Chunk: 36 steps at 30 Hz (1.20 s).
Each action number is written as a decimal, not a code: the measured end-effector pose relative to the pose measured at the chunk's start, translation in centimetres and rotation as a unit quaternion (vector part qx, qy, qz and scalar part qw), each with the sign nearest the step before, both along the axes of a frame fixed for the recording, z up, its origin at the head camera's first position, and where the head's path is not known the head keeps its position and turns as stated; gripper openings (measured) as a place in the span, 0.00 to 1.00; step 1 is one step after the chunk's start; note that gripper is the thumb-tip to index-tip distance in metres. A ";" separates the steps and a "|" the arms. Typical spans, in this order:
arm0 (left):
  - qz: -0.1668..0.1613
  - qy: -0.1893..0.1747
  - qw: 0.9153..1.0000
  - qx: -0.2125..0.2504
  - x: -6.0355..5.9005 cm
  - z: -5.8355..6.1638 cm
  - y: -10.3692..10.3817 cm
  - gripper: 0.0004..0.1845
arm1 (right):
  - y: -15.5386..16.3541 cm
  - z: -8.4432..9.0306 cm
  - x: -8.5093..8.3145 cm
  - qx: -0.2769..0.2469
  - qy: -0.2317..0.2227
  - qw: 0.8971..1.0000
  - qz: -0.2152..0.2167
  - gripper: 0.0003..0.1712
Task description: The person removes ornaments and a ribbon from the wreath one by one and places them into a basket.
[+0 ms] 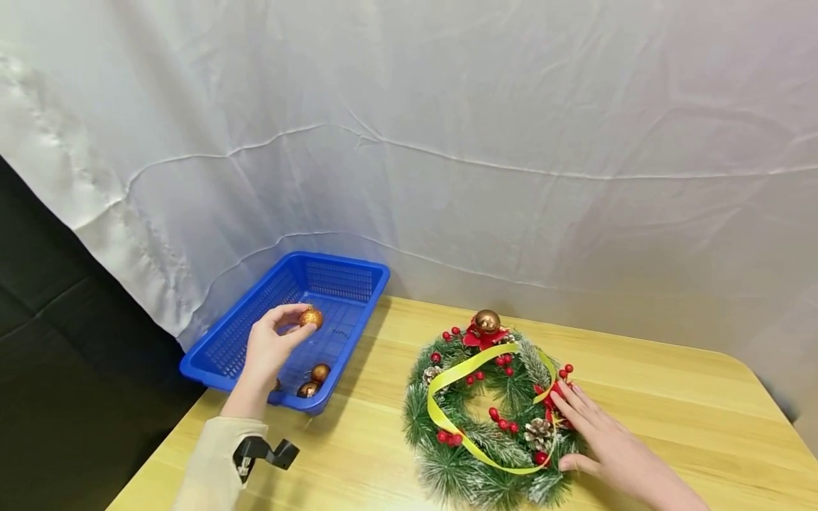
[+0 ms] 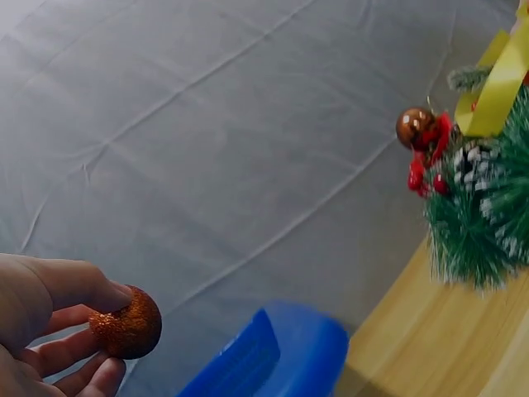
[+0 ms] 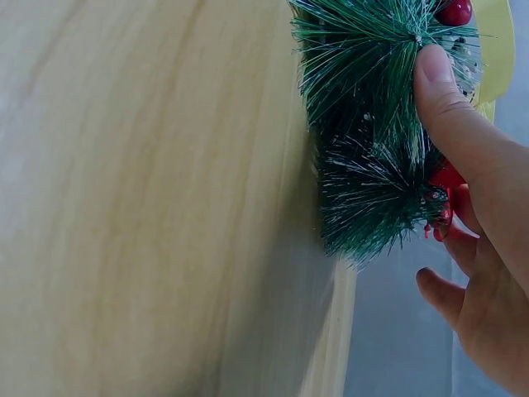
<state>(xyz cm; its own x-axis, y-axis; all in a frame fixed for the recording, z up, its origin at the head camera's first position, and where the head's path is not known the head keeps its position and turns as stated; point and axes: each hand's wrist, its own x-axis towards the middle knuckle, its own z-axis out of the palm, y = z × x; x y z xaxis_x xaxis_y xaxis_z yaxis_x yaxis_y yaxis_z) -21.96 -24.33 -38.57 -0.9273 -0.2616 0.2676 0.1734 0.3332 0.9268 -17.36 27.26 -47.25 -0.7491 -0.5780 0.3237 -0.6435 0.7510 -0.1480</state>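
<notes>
At left, the left hand (image 1: pixel 270 348) pinches a glittery bauble (image 1: pixel 311 319) — the right hand (image 1: pixel 607 441), fingers extended, touches the wreath (image 1: pixel 441 465).

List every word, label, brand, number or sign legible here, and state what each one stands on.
No text can be read in any view.
One small dark mark, possibly writing, shows inside the blue basket; it is too small and blurred to read.
No legible text shows on the wreath, the yellow ribbon or the glittery bauble in the left hand.
</notes>
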 end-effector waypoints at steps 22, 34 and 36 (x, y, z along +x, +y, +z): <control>0.031 -0.055 0.996 -0.057 -0.9 -1.3 -3.8 0.22 | 0.2 -0.3 0.0 0.001 -0.008 1.000 -0.003 0.55; 0.019 -0.068 0.982 -0.176 -0.7 -1.9 -5.2 0.19 | 0.1 0.0 -0.1 0.004 0.002 1.000 0.005 0.54; 0.013 -0.071 0.980 -0.187 -0.6 -2.0 -5.3 0.18 | 0.1 0.0 -0.1 0.005 0.004 1.000 0.006 0.55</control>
<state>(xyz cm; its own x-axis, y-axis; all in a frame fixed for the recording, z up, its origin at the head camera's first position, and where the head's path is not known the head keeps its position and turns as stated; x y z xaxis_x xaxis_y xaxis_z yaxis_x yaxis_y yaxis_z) -22.53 -29.61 -40.58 -0.9563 -0.1950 0.2176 0.0377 0.6563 0.7536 -17.42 27.34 -47.26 -0.7390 -0.5904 0.3246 -0.6541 0.7441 -0.1357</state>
